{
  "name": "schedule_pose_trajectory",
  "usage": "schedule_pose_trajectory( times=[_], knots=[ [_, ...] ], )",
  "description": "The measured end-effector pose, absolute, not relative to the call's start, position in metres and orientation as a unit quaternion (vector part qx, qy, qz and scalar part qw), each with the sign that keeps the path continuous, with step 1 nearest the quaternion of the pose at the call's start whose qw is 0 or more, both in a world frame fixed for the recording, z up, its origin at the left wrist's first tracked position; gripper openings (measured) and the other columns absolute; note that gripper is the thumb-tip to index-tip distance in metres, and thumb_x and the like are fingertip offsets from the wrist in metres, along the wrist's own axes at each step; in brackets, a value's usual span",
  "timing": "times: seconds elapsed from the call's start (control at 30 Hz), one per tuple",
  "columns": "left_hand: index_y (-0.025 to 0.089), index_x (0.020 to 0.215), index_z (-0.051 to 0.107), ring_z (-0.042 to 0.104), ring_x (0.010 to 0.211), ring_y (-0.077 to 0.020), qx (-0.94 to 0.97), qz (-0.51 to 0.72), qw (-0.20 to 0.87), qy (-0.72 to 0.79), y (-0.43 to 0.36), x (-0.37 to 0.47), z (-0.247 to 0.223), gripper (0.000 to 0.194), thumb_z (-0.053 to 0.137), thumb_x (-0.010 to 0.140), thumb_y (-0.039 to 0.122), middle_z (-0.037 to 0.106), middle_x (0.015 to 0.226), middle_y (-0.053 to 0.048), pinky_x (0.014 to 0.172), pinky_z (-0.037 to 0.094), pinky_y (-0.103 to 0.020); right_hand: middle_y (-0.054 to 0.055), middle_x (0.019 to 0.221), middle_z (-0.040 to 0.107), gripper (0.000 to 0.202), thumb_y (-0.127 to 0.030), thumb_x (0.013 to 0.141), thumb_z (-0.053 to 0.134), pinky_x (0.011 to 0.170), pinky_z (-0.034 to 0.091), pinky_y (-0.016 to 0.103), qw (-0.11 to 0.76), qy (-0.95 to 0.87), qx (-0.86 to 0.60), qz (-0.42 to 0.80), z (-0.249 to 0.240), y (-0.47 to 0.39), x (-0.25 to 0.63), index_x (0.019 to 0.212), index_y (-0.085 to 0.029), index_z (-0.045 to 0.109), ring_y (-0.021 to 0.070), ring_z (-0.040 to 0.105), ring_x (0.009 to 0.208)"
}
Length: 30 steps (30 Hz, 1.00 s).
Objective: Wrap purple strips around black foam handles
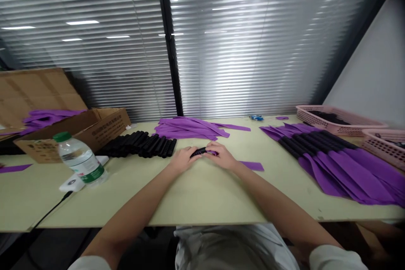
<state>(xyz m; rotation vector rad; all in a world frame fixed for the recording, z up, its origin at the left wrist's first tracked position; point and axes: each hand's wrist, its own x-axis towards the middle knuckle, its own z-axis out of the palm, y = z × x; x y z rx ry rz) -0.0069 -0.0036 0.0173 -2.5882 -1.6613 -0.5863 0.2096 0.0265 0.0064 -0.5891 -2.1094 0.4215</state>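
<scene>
Over the middle of the pale table, my left hand (pixel 185 158) is closed round one end of a short black ribbed tube (pixel 198 152). My right hand (pixel 222 157) pinches a purple strip (pixel 212 152) at the tube's other end. Part of a purple strip (pixel 253 166) shows on the table past my right wrist. Behind my hands lies a pile of flat purple strips (pixel 190 128). Black ribbed tubes (pixel 142 144) lie in a row to the left. On the right are purple strips with black tubes round their middles (pixel 319 145).
A water bottle (pixel 80 160) with a green cap stands at the left beside a white device (pixel 72 183) with a cable. Behind it is an open cardboard box (pixel 107 128). Pink baskets (pixel 338 126) sit at the right. The table's front edge (pixel 209 224) runs before my body.
</scene>
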Motion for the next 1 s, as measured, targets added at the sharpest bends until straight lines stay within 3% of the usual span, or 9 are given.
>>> schedule_pose_trajectory(
  times=[0.17,0.27,0.43,0.63,0.8,0.9,1.0],
  knots=[
    [0.027,0.116,0.058,0.064,0.099,-0.0236,-0.824,-0.189,-0.020,-0.534,0.000,-0.008,0.017,0.040,0.050,0.089,0.055,0.068,0.107,-0.003,0.079,0.047,-0.029,0.005,0.082,0.063,0.031,-0.049,0.088,0.060,0.065,0.045,0.029,0.396,-0.863,-0.243,0.200,0.006,0.035,0.217,0.089,-0.021,0.073,0.0167,0.058,0.073],
    [0.026,0.115,0.058,0.064,0.098,-0.0245,-0.812,-0.176,-0.025,-0.555,0.003,-0.011,0.016,0.034,0.057,0.086,0.044,0.068,0.107,-0.004,0.077,0.047,-0.029,0.005,0.079,0.063,0.032,-0.050,0.087,0.061,0.063,0.044,0.028,0.403,-0.858,-0.253,0.192,0.005,0.039,0.220,0.087,-0.019,0.072,0.0162,0.056,0.069],
    [0.022,0.103,0.061,0.065,0.090,-0.0221,-0.811,-0.162,-0.033,-0.561,0.008,-0.016,0.016,0.021,0.051,0.090,0.035,0.068,0.094,-0.006,0.075,0.047,-0.027,0.003,0.073,0.061,0.030,-0.048,0.084,0.064,0.061,0.041,0.027,0.432,-0.832,-0.298,0.180,0.001,0.043,0.223,0.087,-0.018,0.070,0.0144,0.053,0.064],
    [0.023,0.110,0.057,0.066,0.087,-0.0235,-0.806,-0.162,-0.022,-0.569,0.008,-0.016,0.017,0.024,0.047,0.092,0.035,0.068,0.091,-0.007,0.071,0.046,-0.028,-0.005,0.063,0.051,0.030,-0.046,0.086,0.061,0.052,0.036,0.024,0.434,-0.807,-0.335,0.221,-0.006,0.040,0.217,0.099,-0.019,0.060,0.0115,0.045,0.054],
    [0.025,0.113,0.055,0.066,0.086,-0.0246,-0.797,-0.153,-0.004,-0.585,0.009,-0.019,0.017,0.024,0.048,0.091,0.029,0.069,0.094,-0.007,0.069,0.045,-0.028,0.004,0.102,0.064,0.046,-0.042,0.086,0.061,0.056,0.042,0.027,0.463,-0.787,-0.347,0.215,-0.002,0.038,0.220,0.121,-0.023,0.037,0.0107,0.048,0.055],
    [0.025,0.113,0.055,0.066,0.087,-0.0245,-0.800,-0.142,0.005,-0.582,0.009,-0.019,0.017,0.024,0.048,0.090,0.027,0.069,0.095,-0.007,0.070,0.045,-0.028,0.007,0.109,0.064,0.053,-0.043,0.087,0.060,0.060,0.045,0.029,0.400,-0.825,-0.371,0.149,0.003,0.033,0.224,0.128,-0.023,0.035,0.0136,0.055,0.061],
    [0.026,0.112,0.056,0.065,0.092,-0.0243,-0.811,-0.128,0.013,-0.570,0.008,-0.018,0.017,0.026,0.049,0.088,0.023,0.069,0.099,-0.006,0.073,0.045,-0.028,0.009,0.112,0.065,0.058,-0.047,0.087,0.061,0.072,0.049,0.034,0.316,-0.866,-0.382,0.061,0.006,0.028,0.224,0.134,-0.022,0.039,0.0217,0.064,0.085]
  ],
)
